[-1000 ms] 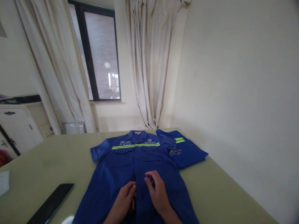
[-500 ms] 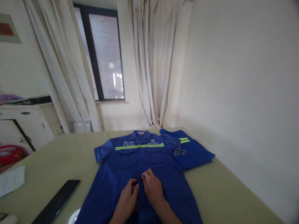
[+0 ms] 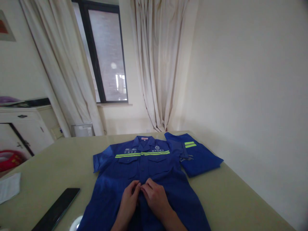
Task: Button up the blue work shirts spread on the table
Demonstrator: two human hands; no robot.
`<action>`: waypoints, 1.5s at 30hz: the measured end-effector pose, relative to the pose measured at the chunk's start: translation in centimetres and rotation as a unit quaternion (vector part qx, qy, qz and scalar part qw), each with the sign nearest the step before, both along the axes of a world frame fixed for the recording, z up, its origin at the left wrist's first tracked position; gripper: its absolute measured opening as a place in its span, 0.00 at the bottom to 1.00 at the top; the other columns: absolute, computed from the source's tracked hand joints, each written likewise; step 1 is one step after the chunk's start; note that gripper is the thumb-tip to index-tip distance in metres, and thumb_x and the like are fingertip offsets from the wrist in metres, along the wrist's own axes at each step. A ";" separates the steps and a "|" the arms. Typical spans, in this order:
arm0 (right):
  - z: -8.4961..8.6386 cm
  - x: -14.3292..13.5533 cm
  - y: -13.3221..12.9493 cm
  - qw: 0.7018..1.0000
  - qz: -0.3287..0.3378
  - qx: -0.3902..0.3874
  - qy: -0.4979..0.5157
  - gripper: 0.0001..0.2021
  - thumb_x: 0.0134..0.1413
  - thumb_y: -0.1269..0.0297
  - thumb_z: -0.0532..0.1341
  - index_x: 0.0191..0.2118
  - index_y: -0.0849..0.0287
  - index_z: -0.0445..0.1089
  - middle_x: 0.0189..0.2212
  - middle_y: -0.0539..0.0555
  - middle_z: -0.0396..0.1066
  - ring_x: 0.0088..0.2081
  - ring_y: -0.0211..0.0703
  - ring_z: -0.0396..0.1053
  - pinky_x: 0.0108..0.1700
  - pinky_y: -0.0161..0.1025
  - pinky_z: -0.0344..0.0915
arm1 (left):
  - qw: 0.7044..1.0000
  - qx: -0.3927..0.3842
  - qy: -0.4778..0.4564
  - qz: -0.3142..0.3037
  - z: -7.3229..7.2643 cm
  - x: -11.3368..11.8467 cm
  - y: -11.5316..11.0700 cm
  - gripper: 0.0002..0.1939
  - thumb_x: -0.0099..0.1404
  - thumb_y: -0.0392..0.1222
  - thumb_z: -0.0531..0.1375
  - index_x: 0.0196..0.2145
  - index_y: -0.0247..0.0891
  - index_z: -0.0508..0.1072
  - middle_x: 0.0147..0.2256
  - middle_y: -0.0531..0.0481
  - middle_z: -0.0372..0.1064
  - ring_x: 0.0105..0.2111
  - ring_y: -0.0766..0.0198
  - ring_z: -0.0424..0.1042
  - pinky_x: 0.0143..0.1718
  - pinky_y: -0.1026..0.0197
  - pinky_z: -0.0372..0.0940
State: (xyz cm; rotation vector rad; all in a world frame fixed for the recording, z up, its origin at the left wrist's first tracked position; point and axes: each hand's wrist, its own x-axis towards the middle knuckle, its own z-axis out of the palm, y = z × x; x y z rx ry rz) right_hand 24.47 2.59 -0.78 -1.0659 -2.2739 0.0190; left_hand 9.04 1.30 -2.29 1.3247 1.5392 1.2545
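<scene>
A blue short-sleeved work shirt (image 3: 113,186) with a yellow-green reflective stripe lies front up, its collar pointing away from me. Both hands meet at its front placket, below the chest pockets. My left hand (image 3: 130,195) is closed, thumb and forefinger pinching the placket edge. Right beside it, my right hand (image 3: 155,194) is closed too, its fingertips on the same spot of the placket. Whatever button sits between the fingertips is hidden. Another folded blue garment (image 3: 202,157) with a reflective stripe lies partly under the shirt's right-hand sleeve.
The shirt rests on a greenish table (image 3: 231,199). To the left are a black phone-like slab (image 3: 57,208), a white paper (image 3: 11,187) and a round white object (image 3: 76,223) by the hem. A wall (image 3: 252,96) runs along the table's right side.
My hands have come together at the placket, the left moving up and the right slightly left, and the fingertips now meet. The shirt's upper part has shifted slightly.
</scene>
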 end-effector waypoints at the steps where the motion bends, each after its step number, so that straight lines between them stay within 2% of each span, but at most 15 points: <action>1: 0.0 0.0 0.0 1.000 0.004 -0.004 0.006 0.13 0.73 0.65 0.52 0.38 0.54 0.73 0.33 0.50 0.72 0.31 0.37 0.72 0.32 0.32 0.62 | 1.000 0.001 -0.002 -0.007 0.2 0.0 -0.2 0.29 0.62 0.67 0.58 0.39 0.36 0.78 0.30 0.48 0.77 0.33 0.54 0.76 0.37 0.57 0.70; 4: -0.1 0.0 0.0 1.000 0.004 -0.008 0.024 0.16 0.74 0.62 0.52 0.36 0.54 0.73 0.32 0.50 0.72 0.31 0.37 0.72 0.33 0.32 0.62 | 0.999 0.020 -0.006 -0.025 0.7 0.2 -0.8 0.27 0.66 0.65 0.57 0.38 0.36 0.78 0.30 0.49 0.76 0.31 0.57 0.73 0.35 0.60 0.68; 8: -0.3 -0.4 0.0 0.999 -0.009 -0.028 0.043 0.16 0.74 0.61 0.53 0.35 0.54 0.73 0.32 0.49 0.72 0.32 0.37 0.72 0.34 0.32 0.62 | 0.998 0.048 -0.021 -0.032 0.9 0.5 -1.2 0.26 0.67 0.64 0.56 0.35 0.37 0.78 0.30 0.50 0.75 0.33 0.57 0.73 0.37 0.61 0.67; 19: -0.9 -0.9 -0.4 0.999 -0.022 -0.013 0.047 0.15 0.72 0.66 0.53 0.32 0.54 0.71 0.31 0.50 0.71 0.29 0.38 0.69 0.31 0.34 0.59 | 0.996 0.057 -0.046 -0.045 1.3 0.5 -1.5 0.26 0.66 0.64 0.59 0.36 0.36 0.81 0.32 0.48 0.79 0.35 0.55 0.76 0.39 0.60 0.70; 24: -0.3 -0.4 -0.5 0.988 -0.020 -0.098 0.121 0.12 0.71 0.68 0.53 0.37 0.54 0.71 0.34 0.50 0.72 0.33 0.38 0.72 0.36 0.32 0.63 | 0.999 0.000 -0.020 -0.035 0.4 0.2 -1.6 0.32 0.64 0.67 0.58 0.47 0.36 0.79 0.28 0.49 0.77 0.29 0.54 0.76 0.32 0.57 0.72; 26: 0.0 -0.2 -0.6 0.981 -0.009 -0.129 0.148 0.10 0.70 0.68 0.54 0.38 0.54 0.71 0.35 0.49 0.72 0.35 0.38 0.73 0.38 0.32 0.65 | 0.999 0.022 0.023 -0.022 0.2 -0.2 -1.8 0.29 0.64 0.65 0.60 0.48 0.38 0.79 0.33 0.46 0.79 0.34 0.53 0.77 0.37 0.56 0.73; 28: 0.3 -0.1 -0.7 0.978 0.006 -0.144 0.151 0.09 0.69 0.68 0.55 0.38 0.54 0.71 0.36 0.49 0.72 0.36 0.39 0.72 0.39 0.32 0.65 | 0.995 0.071 0.070 -0.022 0.3 -0.6 -2.0 0.22 0.65 0.61 0.61 0.44 0.41 0.81 0.39 0.44 0.78 0.40 0.53 0.77 0.45 0.55 0.73; 31: 0.7 0.1 -0.9 0.977 0.037 -0.158 0.139 0.08 0.68 0.69 0.56 0.40 0.53 0.72 0.37 0.49 0.72 0.38 0.39 0.72 0.41 0.32 0.66 | 0.987 0.118 0.110 0.004 0.5 -0.8 -2.3 0.20 0.68 0.59 0.59 0.38 0.42 0.81 0.38 0.44 0.76 0.40 0.52 0.77 0.45 0.54 0.73; 33: 0.8 0.1 -1.1 0.974 0.058 -0.168 0.141 0.08 0.67 0.70 0.57 0.42 0.51 0.73 0.39 0.49 0.72 0.40 0.39 0.72 0.44 0.32 0.66 | 0.983 0.137 0.116 0.033 0.5 -0.8 -2.3 0.20 0.68 0.59 0.57 0.38 0.42 0.81 0.40 0.43 0.76 0.42 0.51 0.77 0.47 0.52 0.72; 35: 0.8 0.1 -1.1 0.971 0.058 -0.175 0.155 0.08 0.66 0.70 0.58 0.42 0.51 0.73 0.39 0.49 0.72 0.41 0.39 0.73 0.45 0.32 0.67 | 0.983 0.140 0.115 0.037 0.5 -0.7 -2.3 0.19 0.68 0.58 0.57 0.39 0.43 0.81 0.42 0.42 0.78 0.45 0.50 0.77 0.50 0.51 0.71; 40: 0.3 0.0 -0.9 0.971 0.013 -0.161 0.178 0.06 0.66 0.69 0.59 0.38 0.53 0.73 0.35 0.49 0.72 0.38 0.40 0.73 0.43 0.33 0.67 | 0.992 0.063 0.101 0.038 0.3 -0.6 -2.3 0.19 0.67 0.58 0.58 0.44 0.45 0.81 0.43 0.46 0.82 0.45 0.49 0.79 0.49 0.55 0.72; 45: 0.2 -0.5 -1.0 0.987 0.029 -0.091 0.130 0.10 0.70 0.66 0.56 0.36 0.53 0.72 0.35 0.50 0.71 0.37 0.40 0.72 0.40 0.33 0.66 | 0.995 0.053 0.081 0.040 1.0 -0.6 -2.2 0.20 0.66 0.59 0.58 0.40 0.42 0.82 0.39 0.46 0.83 0.40 0.50 0.80 0.43 0.57 0.73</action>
